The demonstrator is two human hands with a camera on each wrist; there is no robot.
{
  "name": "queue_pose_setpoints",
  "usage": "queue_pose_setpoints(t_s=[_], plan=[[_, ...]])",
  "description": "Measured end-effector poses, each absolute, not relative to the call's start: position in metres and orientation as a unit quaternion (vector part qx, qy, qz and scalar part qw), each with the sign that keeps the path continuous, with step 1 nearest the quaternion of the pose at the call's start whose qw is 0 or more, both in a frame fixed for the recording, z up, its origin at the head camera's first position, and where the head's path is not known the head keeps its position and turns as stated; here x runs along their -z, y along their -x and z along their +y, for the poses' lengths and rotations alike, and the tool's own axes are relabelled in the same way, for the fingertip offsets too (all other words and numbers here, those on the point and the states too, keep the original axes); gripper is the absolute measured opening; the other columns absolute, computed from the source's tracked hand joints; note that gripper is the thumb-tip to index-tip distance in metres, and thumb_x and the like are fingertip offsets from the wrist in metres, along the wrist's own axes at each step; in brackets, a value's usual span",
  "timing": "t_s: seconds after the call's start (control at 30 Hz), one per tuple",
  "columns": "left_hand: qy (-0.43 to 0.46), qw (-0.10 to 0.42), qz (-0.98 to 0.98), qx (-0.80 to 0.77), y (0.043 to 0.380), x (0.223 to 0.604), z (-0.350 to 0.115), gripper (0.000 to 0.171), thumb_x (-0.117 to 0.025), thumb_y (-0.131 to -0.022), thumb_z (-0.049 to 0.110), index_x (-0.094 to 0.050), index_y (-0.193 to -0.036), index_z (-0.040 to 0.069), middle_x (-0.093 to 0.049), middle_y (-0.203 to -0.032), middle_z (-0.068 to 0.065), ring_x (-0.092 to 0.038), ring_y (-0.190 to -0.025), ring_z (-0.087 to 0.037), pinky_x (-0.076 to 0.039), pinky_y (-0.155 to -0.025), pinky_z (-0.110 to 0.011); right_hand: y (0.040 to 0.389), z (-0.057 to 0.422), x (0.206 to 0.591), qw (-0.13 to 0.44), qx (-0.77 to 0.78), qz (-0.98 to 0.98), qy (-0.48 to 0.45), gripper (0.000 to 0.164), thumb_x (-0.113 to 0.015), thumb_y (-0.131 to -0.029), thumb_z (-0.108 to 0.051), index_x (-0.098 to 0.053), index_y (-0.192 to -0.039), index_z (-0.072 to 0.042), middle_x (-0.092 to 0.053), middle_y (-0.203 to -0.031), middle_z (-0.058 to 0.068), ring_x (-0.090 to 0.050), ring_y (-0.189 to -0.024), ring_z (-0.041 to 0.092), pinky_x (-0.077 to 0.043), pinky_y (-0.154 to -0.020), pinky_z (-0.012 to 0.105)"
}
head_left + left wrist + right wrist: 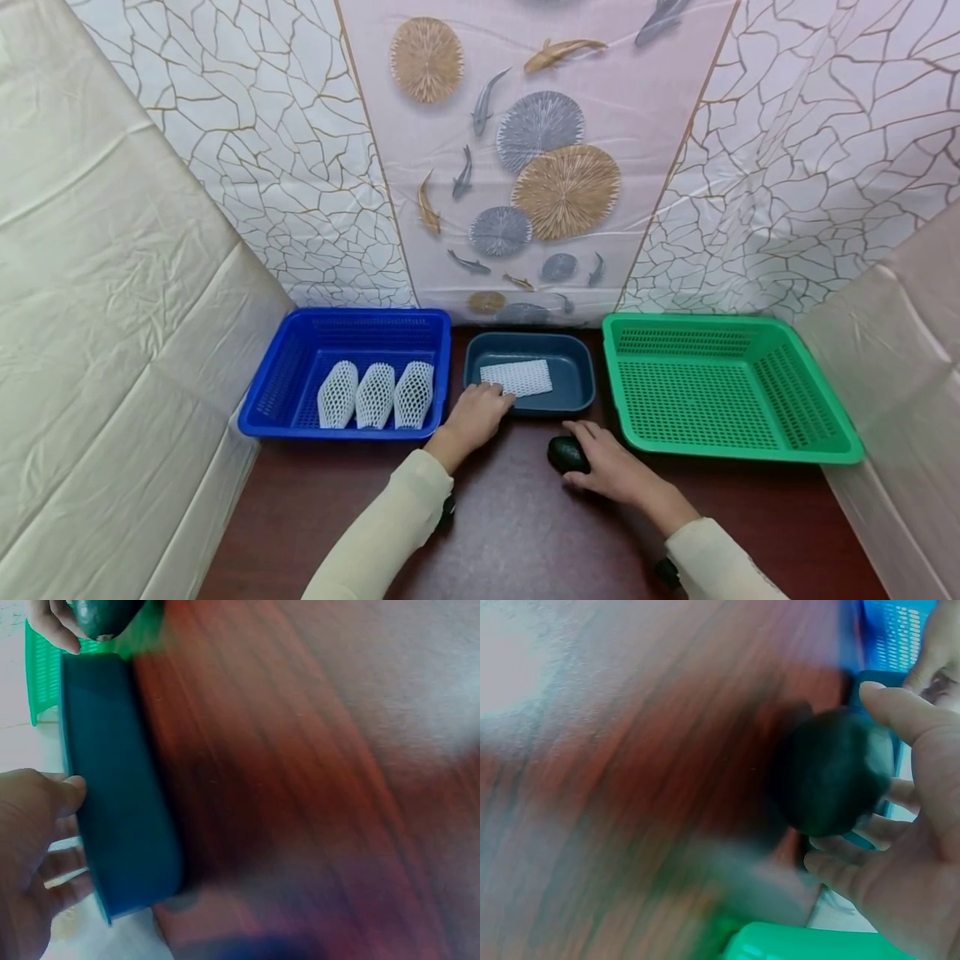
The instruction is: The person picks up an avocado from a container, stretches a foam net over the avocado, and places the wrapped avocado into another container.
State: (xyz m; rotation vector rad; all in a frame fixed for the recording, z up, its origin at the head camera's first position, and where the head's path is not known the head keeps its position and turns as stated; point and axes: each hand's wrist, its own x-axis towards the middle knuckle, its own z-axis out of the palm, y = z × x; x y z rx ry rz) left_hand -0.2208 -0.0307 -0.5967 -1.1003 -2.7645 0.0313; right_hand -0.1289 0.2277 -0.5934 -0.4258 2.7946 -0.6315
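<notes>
A dark green avocado (pixel 567 455) is in the grip of my right hand (pixel 617 468), over the table in front of the small tray. In the right wrist view the thumb lies on one side of the avocado (pixel 832 772) and the fingers on the other. My left hand (pixel 476 414) reaches over the near rim of the dark blue-grey tray (pixel 577 407), its fingers at the near left edge of a flat white foam net sleeve (pixel 525 377). The left wrist view has the thumb (pixel 73 793) at the rim, with loosely spread fingers partly hidden behind the tray wall.
On the left stands a blue basket (pixel 270 375) holding three items in white foam nets (pixel 375 396) in a row. A green basket (pixel 697 400) with a perforated floor stands on the right. Patterned cloth (pixel 525 192) hangs behind the brown table (pixel 495 533).
</notes>
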Motion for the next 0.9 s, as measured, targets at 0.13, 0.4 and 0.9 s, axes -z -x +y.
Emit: queue_pose_setpoints(t_s=[0.13, 0.4, 0.9], plan=[[0.358, 0.065, -0.931, -0.002, 0.222, 0.586, -0.029, 0.017, -0.069, -0.099, 0.026, -0.076, -0.112, 0.018, -0.072, -0.103, -0.003, -0.068, -0.094, -0.022, -0.056, -0.076, -0.040, 0.129, 0.230, 0.586, 0.113, 0.220, 0.954, 0.172, 0.085, -0.082, -0.088, -0.036, -0.040, -0.154, -0.005, -0.047, -0.151, 0.017, -0.048, -0.138, 0.039, -0.046, -0.108, 0.056], [0.331, 0.081, -0.940, 0.023, 0.230, 0.558, -0.019, 0.019, -0.065, -0.101, 0.027, -0.073, -0.110, 0.013, -0.070, -0.100, -0.005, -0.068, -0.092, -0.024, -0.058, -0.077, -0.042, 0.130, 0.231, 0.554, 0.092, 0.221, 0.951, 0.195, 0.080, -0.080, -0.090, -0.037, -0.042, -0.154, -0.006, -0.042, -0.156, 0.023, -0.043, -0.142, 0.045, -0.045, -0.108, 0.060], [0.286, -0.008, -0.957, 0.035, 0.260, 0.568, -0.003, 0.025, -0.071, -0.097, 0.025, -0.072, -0.119, 0.013, -0.072, -0.112, -0.008, -0.070, -0.101, -0.025, -0.060, -0.082, -0.041, 0.174, 0.220, 0.516, 0.082, 0.237, 0.948, 0.196, 0.083, -0.077, -0.094, -0.037, -0.034, -0.158, -0.005, -0.037, -0.160, 0.025, -0.041, -0.144, 0.045, -0.045, -0.108, 0.060]])
